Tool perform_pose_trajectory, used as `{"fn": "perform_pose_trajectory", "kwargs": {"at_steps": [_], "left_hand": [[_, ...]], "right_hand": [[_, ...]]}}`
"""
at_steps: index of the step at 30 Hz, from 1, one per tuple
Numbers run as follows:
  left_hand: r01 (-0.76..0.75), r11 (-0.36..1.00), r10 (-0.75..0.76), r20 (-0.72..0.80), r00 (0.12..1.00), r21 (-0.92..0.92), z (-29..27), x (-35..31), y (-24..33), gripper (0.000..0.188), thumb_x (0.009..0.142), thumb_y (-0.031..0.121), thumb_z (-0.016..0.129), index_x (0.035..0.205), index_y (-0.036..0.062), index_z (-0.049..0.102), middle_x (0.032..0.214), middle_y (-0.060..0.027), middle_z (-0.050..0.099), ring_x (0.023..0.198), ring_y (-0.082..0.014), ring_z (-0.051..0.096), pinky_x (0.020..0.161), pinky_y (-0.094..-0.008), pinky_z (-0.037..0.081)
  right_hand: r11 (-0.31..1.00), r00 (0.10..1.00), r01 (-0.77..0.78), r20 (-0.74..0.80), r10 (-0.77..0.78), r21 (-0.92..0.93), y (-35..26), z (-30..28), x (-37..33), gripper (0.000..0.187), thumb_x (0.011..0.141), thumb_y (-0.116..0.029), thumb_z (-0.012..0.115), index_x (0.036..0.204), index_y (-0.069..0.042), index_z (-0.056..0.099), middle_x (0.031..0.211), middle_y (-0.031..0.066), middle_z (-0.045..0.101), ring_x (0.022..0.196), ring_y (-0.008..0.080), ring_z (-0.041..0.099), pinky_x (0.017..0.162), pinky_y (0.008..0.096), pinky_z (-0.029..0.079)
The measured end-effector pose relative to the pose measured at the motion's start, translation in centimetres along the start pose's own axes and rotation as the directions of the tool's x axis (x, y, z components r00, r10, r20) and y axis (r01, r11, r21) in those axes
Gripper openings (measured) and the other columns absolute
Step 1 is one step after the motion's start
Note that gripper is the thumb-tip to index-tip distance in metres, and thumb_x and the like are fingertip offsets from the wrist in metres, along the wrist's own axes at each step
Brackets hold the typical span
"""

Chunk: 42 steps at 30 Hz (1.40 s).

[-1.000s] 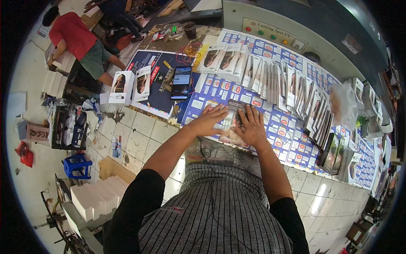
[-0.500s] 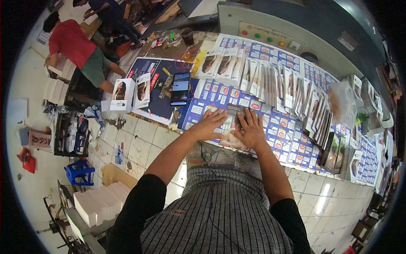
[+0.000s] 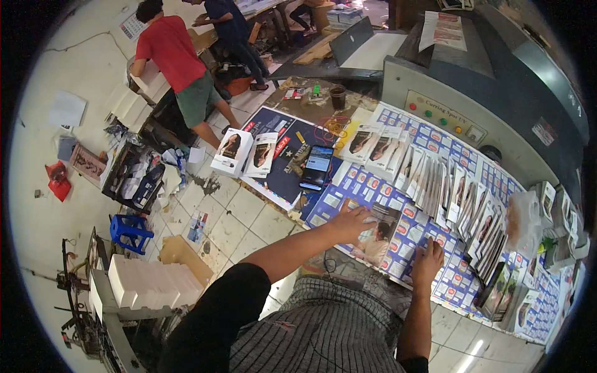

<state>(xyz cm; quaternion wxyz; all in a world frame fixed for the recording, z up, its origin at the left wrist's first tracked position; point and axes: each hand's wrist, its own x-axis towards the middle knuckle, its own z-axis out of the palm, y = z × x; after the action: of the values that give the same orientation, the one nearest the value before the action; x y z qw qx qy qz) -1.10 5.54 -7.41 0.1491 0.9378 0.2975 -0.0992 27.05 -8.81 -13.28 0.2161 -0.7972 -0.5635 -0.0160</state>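
A flat printed carton [image 3: 377,241] with a dark top and a photo of a person lies on the blue-and-white printed sheets at the table's near edge. My left hand [image 3: 352,224] rests on the carton's left side, fingers spread and holding nothing. To the right of the carton, my right hand [image 3: 428,262] touches the printed sheet [image 3: 404,264] with fingers apart and nothing in them. Beyond both hands, a long row of flat white cartons [image 3: 429,186] overlaps across the table toward the right.
A phone [image 3: 316,168] lies on a dark printed sheet, near two stacks of white cartons [image 3: 232,151]. A clear plastic bag [image 3: 523,217] sits at the right. Behind the table stands a grey machine [image 3: 435,99] with buttons. People work at the far left.
My right hand has left the carton and moved right onto the sheet. My left hand stays on the carton's left side. The whole view has shifted, with the scene lower and further right.
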Motion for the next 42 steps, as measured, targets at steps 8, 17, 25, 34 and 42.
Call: {"fn": "perform_pose_trajectory", "kwargs": {"at_steps": [8, 17, 25, 34, 42], "left_hand": [[0.018, 1.0, -0.018, 0.016, 1.0, -0.017, 1.3, 0.7, 0.0, 0.088, 0.072, 0.05, 0.08, 0.148, 0.0262, 0.044, 0.156, -0.0104, 0.035, 0.147, -0.031, 0.028, 0.109, -0.0756, 0.013], [0.099, 0.995, -0.099, 0.062, 0.993, 0.005, -0.8, 0.3, 0.2, 0.084, 0.076, 0.044, 0.078, 0.15, 0.0287, 0.042, 0.159, -0.0102, 0.032, 0.147, -0.0309, 0.029, 0.111, -0.0752, 0.011], [0.111, 0.993, -0.114, 0.144, 0.983, 0.03, -0.9, 1.1, 1.2, 0.087, 0.076, 0.042, 0.08, 0.151, 0.0293, 0.039, 0.16, -0.0078, 0.03, 0.148, -0.0309, 0.026, 0.112, -0.0734, 0.012], [0.147, 0.986, -0.156, 0.15, 0.976, 0.073, -1.4, 1.2, 1.4, 0.084, 0.078, 0.04, 0.079, 0.151, 0.0295, 0.038, 0.159, -0.0056, 0.03, 0.148, -0.0278, 0.025, 0.112, -0.074, 0.013], [0.114, 0.989, -0.126, 0.142, 0.982, 0.092, -1.0, 1.0, 1.3, 0.088, 0.077, 0.039, 0.08, 0.152, 0.0288, 0.036, 0.159, -0.0065, 0.028, 0.148, -0.0305, 0.025, 0.11, -0.0749, 0.017]], "right_hand": [[0.933, 0.973, 0.009, 0.213, -0.091, 0.359, -5.1, -3.8, 0.1, 0.055, 0.078, -0.017, 0.079, 0.129, -0.007, 0.062, 0.113, 0.0176, 0.058, 0.101, 0.0362, 0.06, 0.085, 0.0433, 0.051], [0.969, 0.971, 0.238, -0.05, -0.235, 0.068, -4.9, 0.7, 4.9, 0.047, 0.084, -0.026, 0.07, 0.129, -0.019, 0.062, 0.1, 0.0068, 0.063, 0.092, 0.0275, 0.062, 0.078, 0.0432, 0.049], [0.986, 0.981, 0.16, -0.121, -0.155, 0.036, -4.5, 0.9, 7.2, 0.044, 0.086, -0.024, 0.068, 0.13, -0.022, 0.061, 0.102, 0.0041, 0.063, 0.093, 0.027, 0.063, 0.078, 0.0446, 0.048], [0.983, 0.991, 0.121, -0.069, -0.112, 0.138, -4.5, -2.9, 7.1, 0.037, 0.091, -0.022, 0.062, 0.128, -0.023, 0.064, 0.095, 0.0048, 0.063, 0.091, 0.025, 0.063, 0.073, 0.0452, 0.047], [0.888, 0.822, 0.423, 0.335, -0.46, 0.18, -3.6, -3.4, 4.6, 0.038, 0.091, -0.018, 0.056, 0.127, -0.024, 0.064, 0.101, 0.005, 0.065, 0.099, 0.0253, 0.065, 0.083, 0.0446, 0.049]]}}
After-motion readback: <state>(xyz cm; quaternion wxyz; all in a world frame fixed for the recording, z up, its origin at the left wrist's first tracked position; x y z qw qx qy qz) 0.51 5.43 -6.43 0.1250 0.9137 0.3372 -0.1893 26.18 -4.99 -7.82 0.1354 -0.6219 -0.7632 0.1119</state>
